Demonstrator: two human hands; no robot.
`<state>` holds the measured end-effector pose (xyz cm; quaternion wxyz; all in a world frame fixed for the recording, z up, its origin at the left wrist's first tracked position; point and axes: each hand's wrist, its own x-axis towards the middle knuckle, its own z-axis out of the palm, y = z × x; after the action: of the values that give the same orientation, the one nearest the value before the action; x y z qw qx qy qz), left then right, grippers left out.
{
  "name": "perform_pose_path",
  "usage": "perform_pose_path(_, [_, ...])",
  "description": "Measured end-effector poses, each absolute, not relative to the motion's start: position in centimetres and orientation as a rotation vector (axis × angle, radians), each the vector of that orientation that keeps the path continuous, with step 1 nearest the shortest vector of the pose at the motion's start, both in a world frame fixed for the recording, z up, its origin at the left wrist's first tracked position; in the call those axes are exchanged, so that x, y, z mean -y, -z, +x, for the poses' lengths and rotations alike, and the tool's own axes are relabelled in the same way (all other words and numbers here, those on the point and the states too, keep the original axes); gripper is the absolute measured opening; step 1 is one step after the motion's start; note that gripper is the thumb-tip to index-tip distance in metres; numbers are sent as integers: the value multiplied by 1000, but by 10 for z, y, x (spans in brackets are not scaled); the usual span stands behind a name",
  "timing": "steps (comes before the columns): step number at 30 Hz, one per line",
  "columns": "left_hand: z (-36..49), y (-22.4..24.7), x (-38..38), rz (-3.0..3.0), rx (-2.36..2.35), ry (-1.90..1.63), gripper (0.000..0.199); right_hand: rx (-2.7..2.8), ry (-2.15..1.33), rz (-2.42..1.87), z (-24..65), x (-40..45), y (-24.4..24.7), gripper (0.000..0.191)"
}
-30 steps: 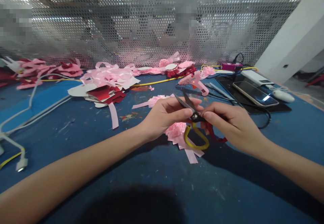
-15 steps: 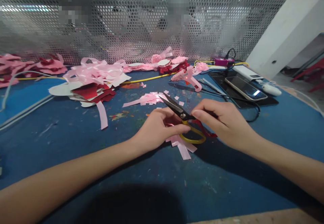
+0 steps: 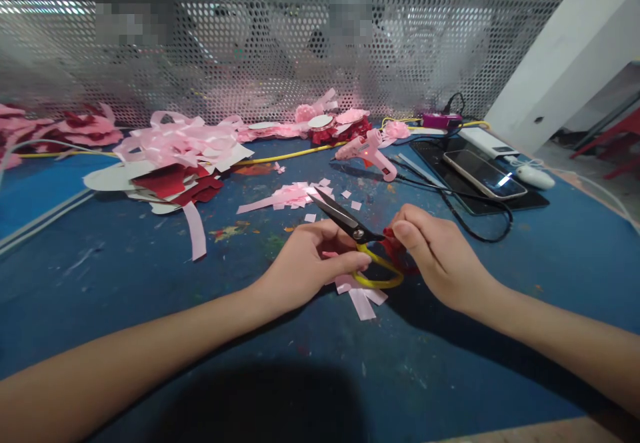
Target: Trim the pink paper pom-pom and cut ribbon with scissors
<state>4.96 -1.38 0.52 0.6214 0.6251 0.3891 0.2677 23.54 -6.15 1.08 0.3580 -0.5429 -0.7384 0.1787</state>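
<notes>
My left hand [image 3: 325, 263] is closed around the yellow handle loop of a pair of scissors [image 3: 358, 234], thumb on the loop. The dark blades point away to the upper left, nearly together. My right hand [image 3: 435, 253] pinches the red part [image 3: 393, 246] at the scissors' other handle; whether that red is the handle itself or a wrapping on it, I cannot tell. Under the scissors and my left fingers lie pink ribbon strips [image 3: 361, 299]. Beyond the blade tips sits a small heap of cut pink ribbon pieces [image 3: 295, 195], with loose squares beside it.
At the left is a pile of pink ribbon [image 3: 180, 136] over red and white cut pieces. A pink glue gun [image 3: 370, 153] lies behind my hands, its cord running right. A phone [image 3: 485, 173] rests on a black tablet [image 3: 530, 203]. Perforated metal [image 3: 280, 43] closes the back.
My right fingers have closed more tightly and turned at the red part of the handle. The scissors have shifted slightly left and down. A ribbon square near the blades is now uncovered.
</notes>
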Motion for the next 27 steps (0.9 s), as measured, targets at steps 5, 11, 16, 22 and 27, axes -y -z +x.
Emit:
perform_pose_path(5, [53,-11,14,1542,-901,-613,21,1940,-415,-1378,243,63,-5,35])
perform_pose_path(11, [60,-14,11,1497,-883,-585,19,1937,-405,-1443,252,63,4,35])
perform_pose_path(16, [57,-7,9,1416,-857,-464,23,2016,-467,-1476,251,60,16,35])
perform_pose_path(22, [57,-12,9,1471,-857,-607,20,1866,-557,-1421,249,59,4,32])
perform_pose_path(27, [65,-24,9,1761,-803,-816,17,1758,-669,-1334,253,59,-17,28])
